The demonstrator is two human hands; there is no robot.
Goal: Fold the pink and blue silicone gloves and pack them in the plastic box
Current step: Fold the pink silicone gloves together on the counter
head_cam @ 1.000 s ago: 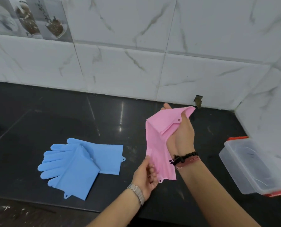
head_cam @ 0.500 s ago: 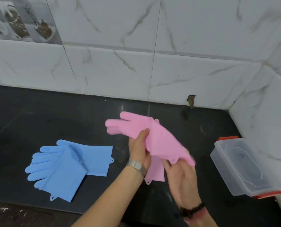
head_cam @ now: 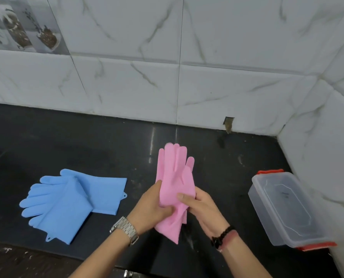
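The pink gloves [head_cam: 174, 185] sit unfolded, gripped at mid-length by the left hand [head_cam: 152, 207] and right hand [head_cam: 202, 207] above the counter [head_cam: 107, 145], while the blue gloves [head_cam: 70, 199] lie loose at left and the plastic box [head_cam: 285, 209] waits closed at right.

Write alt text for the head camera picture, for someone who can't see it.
Two bare hands, left hand and right hand, hold pink gloves upright above a black counter. Blue gloves lie flat to the left; a clear plastic box with red clips sits to the right by the tiled wall.
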